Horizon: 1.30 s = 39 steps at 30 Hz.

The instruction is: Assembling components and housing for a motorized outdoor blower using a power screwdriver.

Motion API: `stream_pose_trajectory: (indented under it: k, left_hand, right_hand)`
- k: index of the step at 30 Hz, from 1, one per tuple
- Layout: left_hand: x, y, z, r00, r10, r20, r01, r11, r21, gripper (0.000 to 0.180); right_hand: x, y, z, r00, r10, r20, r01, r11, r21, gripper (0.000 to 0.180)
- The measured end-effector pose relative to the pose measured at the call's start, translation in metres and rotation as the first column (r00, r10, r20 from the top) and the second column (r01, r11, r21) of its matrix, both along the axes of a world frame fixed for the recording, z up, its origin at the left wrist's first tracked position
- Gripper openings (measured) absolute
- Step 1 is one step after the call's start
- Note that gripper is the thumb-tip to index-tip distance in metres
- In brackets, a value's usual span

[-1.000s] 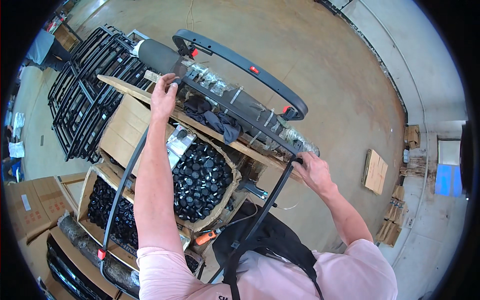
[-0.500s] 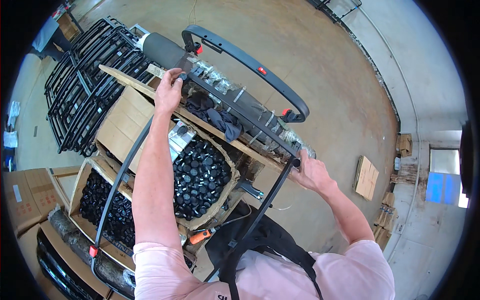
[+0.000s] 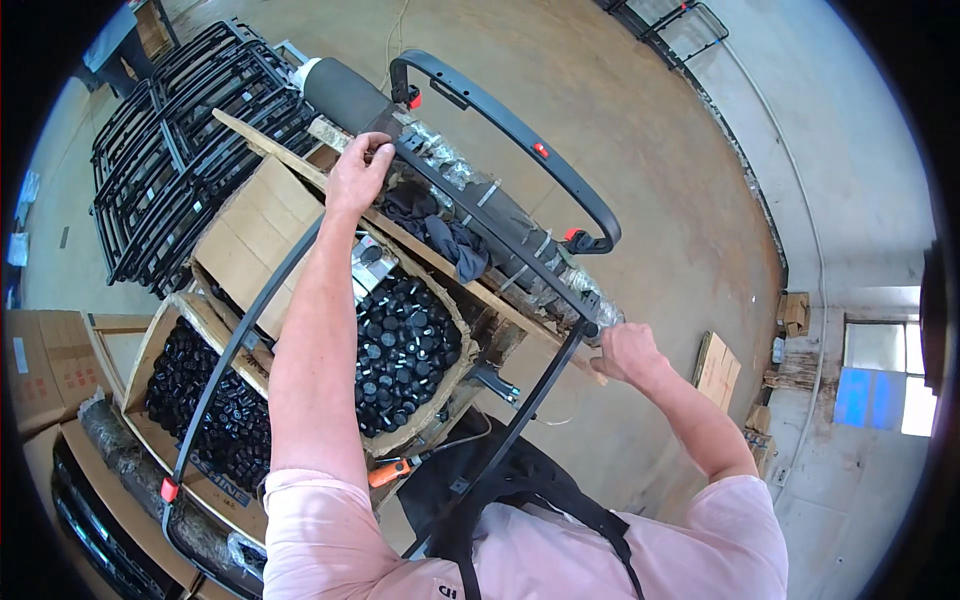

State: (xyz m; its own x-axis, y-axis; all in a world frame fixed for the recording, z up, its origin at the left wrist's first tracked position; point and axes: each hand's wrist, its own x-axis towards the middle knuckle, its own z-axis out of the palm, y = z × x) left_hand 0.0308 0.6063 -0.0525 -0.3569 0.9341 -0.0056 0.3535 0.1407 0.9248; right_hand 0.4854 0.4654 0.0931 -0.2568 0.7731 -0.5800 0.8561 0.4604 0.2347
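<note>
A black tubular metal frame [image 3: 500, 227] with red clips lies across a padded, plastic-wrapped roll [image 3: 440, 150] and a wooden board. My left hand [image 3: 357, 177] is closed over its far left corner, thumb and fingers bent round the end of the bar; what lies under the fingers is hidden. At the near right corner a round black knob [image 3: 590, 329] shows beside my right hand [image 3: 630, 352]. The right fingers are curled into a fist against that corner, their tips hidden. Below the left forearm sits a carton of black round knobs [image 3: 405, 350] with metal studs.
Another carton holds small black parts [image 3: 205, 400]. An orange-handled tool [image 3: 388, 472] lies by the knobs, near a dark power tool [image 3: 495, 384]. Stacked black frames [image 3: 190, 150] stand at far left, with a person [image 3: 115, 50] beyond. Flat cardboard [image 3: 717, 370] lies near the wall.
The round knob seen at my left fingertips earlier is now hidden as that hand lies over the corner. My right hand has curled into a fist and shifted slightly off the corner.
</note>
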Motion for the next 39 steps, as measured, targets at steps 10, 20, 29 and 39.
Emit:
stream_pose_trajectory:
  k: [10, 20, 29, 39]
  left_hand:
    - [-0.002, -0.003, -0.004, 0.998, -0.014, -0.067, 0.018, 0.998, 0.059, 0.032]
    - [0.004, -0.006, 0.007, 0.980, -0.020, -0.196, 0.011, 0.999, -0.047, 0.031]
    - [0.001, 0.004, -0.004, 0.997, -0.031, -0.076, 0.036, 0.997, 0.069, 0.045]
    - [0.016, -0.003, 0.026, 0.941, 0.118, -0.318, -0.172, 0.974, -0.146, 0.099]
  right_hand:
    - [0.008, -0.008, -0.004, 0.973, 0.187, -0.134, -0.166, 0.974, 0.153, 0.015]
    - [0.013, 0.003, -0.014, 0.960, 0.167, 0.223, -0.148, 0.984, -0.101, 0.014]
    - [0.006, -0.008, -0.013, 0.981, 0.177, -0.085, -0.162, 0.974, 0.156, 0.015]
    - [0.008, -0.009, -0.037, 0.973, 0.155, -0.170, -0.120, 0.973, 0.197, 0.034]
